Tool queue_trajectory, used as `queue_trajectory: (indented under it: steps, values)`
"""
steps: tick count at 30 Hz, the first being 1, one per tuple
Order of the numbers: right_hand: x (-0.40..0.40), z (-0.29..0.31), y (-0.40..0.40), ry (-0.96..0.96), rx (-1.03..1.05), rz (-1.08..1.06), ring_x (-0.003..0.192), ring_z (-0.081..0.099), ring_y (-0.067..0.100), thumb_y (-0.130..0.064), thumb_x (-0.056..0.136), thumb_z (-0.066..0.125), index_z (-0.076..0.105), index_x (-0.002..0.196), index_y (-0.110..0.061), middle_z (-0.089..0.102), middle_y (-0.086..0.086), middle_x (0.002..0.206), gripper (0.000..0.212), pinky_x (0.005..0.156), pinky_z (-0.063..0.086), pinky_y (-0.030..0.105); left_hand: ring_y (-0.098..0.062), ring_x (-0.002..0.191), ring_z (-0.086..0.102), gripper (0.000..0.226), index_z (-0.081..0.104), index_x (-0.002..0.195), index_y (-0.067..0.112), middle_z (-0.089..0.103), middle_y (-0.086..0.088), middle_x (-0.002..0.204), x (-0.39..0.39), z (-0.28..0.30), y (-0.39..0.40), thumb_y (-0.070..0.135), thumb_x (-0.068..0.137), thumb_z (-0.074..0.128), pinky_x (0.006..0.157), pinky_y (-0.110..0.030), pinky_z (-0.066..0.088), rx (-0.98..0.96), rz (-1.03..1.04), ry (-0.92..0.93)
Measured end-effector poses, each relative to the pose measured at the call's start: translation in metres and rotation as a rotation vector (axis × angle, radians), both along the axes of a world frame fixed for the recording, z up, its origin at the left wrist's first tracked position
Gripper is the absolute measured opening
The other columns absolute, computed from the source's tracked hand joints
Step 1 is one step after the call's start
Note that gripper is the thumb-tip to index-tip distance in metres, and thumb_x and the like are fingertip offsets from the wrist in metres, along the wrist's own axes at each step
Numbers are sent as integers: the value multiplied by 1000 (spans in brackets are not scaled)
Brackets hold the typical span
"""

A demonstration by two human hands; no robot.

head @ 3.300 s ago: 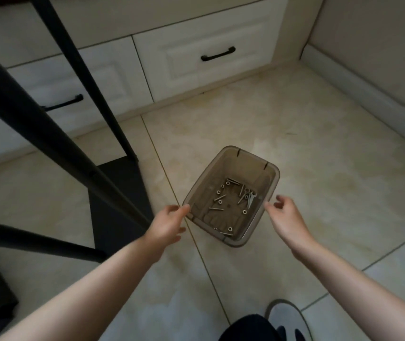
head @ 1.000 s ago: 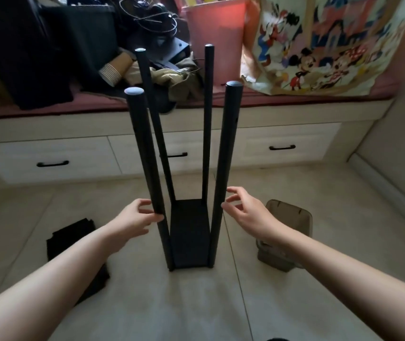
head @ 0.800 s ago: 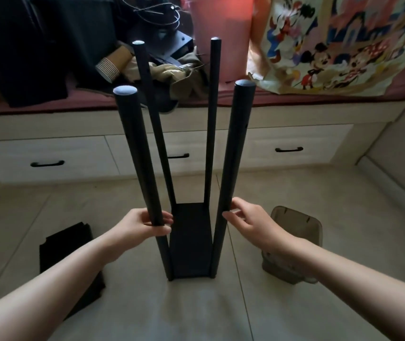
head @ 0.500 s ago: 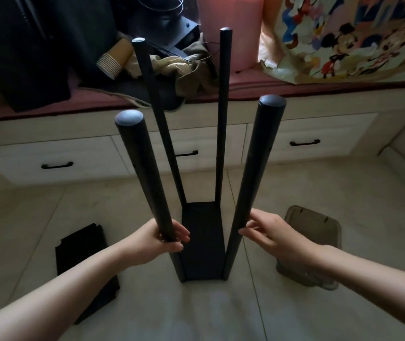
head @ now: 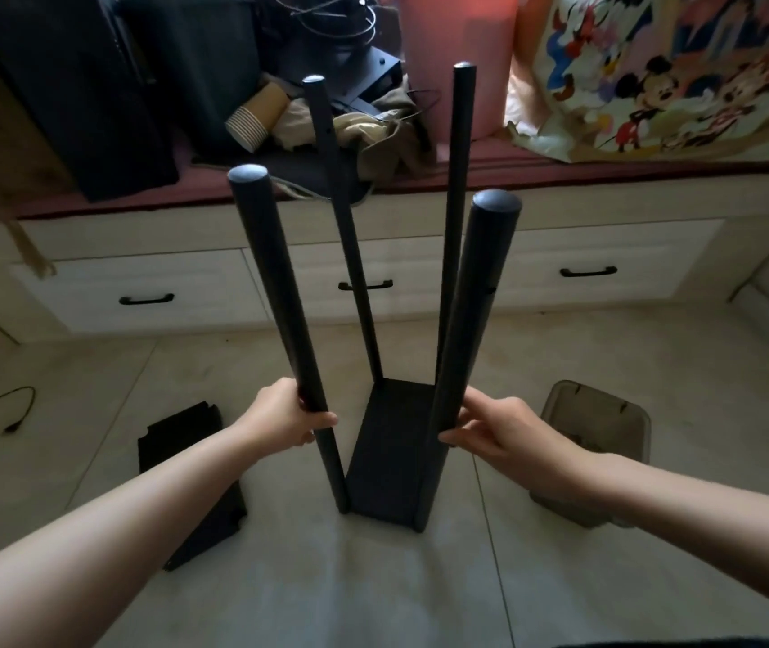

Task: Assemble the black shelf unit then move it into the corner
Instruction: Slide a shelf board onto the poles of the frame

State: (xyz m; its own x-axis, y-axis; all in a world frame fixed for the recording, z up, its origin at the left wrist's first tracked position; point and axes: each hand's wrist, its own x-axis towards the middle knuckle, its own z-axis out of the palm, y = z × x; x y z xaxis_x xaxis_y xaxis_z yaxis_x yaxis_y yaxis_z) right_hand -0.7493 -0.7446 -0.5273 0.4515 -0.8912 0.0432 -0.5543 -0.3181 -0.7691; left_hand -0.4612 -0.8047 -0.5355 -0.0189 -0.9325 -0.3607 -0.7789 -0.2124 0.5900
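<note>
Head view: looking down at a partly built black shelf unit [head: 396, 456] standing on the tiled floor [head: 373, 591], the landmark for every place below
Left hand [head: 286, 418]: fingers wrapped round the near left pole [head: 279, 292], low on its length
Right hand [head: 494, 430]: fingers curled against the near right pole [head: 469, 329], thumb on its outer side; a looser hold than the left one
Shelf unit: upright just ahead of the person, one bottom panel with four poles rising from it; the two far poles [head: 459, 189] stand free
Left of the unit: a loose black panel [head: 186, 465] flat on the floor, apart from the unit, not yet fitted by the look of it
Right of the unit: a smoky plastic bin [head: 602, 441], close beside the right forearm
Beyond the unit: white drawers [head: 148, 292] under a red-cushioned bench [head: 607, 168] piled with clutter, paper cups [head: 258, 116] among it
Stage, as I judge it: frame gripped for shifting or steadying, shelves still to add
Risk: with only the bottom panel bracing them the poles splay at the top, so a lift by two poles may rack the joints
Risk: a swing rightward could knock the bin; a tilt forward would send the pole tops into the clutter on the bench
</note>
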Motion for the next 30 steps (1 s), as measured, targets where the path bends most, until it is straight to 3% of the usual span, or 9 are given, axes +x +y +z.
queue_trajectory:
  steps: [3, 6, 9, 14, 16, 18, 22, 26, 30]
  values:
    - [20, 8, 16, -32, 56, 3, 88, 71, 7, -30, 97, 57, 58, 122, -18, 75, -1, 93, 27, 85, 57, 38, -22, 78, 71, 17, 65, 83, 10, 70, -11, 86, 3, 5, -3, 17, 85, 80, 67, -30, 61, -18, 161, 39]
    - [41, 14, 27, 51, 43, -5, 80, 70, 14, -39, 98, 53, 64, 113, -17, 73, 0, 87, 29, 80, 56, 42, -19, 75, 66, 16, 59, 90, 7, 66, -11, 92, -1, 7, 0, 16, 91, 73, 50, -15, 46, -141, 200, -9]
    - [59, 21, 34, 70, 16, -55, 75, 70, 15, -42, 98, 52, 68, 97, -20, 72, 0, 81, 27, 72, 55, 34, -32, 103, 65, 36, 51, 123, 2, 63, -19, 114, -7, 8, 6, 17, 95, 67, 73, -28, 48, -211, 215, 37]
    - [82, 22, 41, -2, 49, -117, 73, 70, 15, -35, 100, 52, 57, 71, -36, 70, 3, 79, 30, 70, 55, 36, -34, 115, 60, 58, 39, 140, 5, 59, -20, 126, -8, 11, 11, 19, 93, 69, 83, -35, 49, -160, 226, 117]
    - [91, 21, 42, -54, 100, -132, 75, 70, 14, -33, 100, 52, 63, 78, -36, 71, 2, 82, 25, 73, 57, 38, -34, 118, 58, 67, 33, 146, 7, 56, -18, 130, -1, 15, 8, 17, 91, 71, 94, -43, 53, -137, 202, 164]
    - [99, 19, 40, -107, 151, -146, 83, 70, 11, -32, 100, 53, 71, 103, -30, 73, 0, 90, 18, 78, 58, 35, -35, 125, 55, 74, 30, 150, 10, 52, -17, 138, 9, 19, 4, 13, 89, 72, 103, -52, 50, -136, 169, 214]
    - [105, 18, 23, -84, 274, -122, 112, 63, 9, -28, 97, 60, 54, 137, -18, 68, 0, 123, 42, 95, 54, 32, -32, 127, 56, 76, 28, 154, 23, 48, -13, 147, 29, 27, 1, 2, 91, 66, 99, -54, 53, -155, 227, 382]
    - [83, 24, -4, 60, 388, -179, 116, 60, 14, -34, 94, 63, 46, 141, -18, 61, 4, 130, 53, 98, 52, 33, -28, 127, 56, 78, 27, 157, 20, 41, -8, 155, 31, 35, 10, -5, 92, 61, 95, -45, 58, -98, 340, 496]
    - [41, 37, -41, -175, 514, -484, 101, 65, 19, -29, 98, 57, 54, 131, -8, 67, 7, 111, 39, 87, 57, 35, -29, 126, 54, 72, 31, 154, 12, 39, -11, 154, 14, 38, 32, -7, 90, 60, 96, -42, 55, -42, 365, 392]
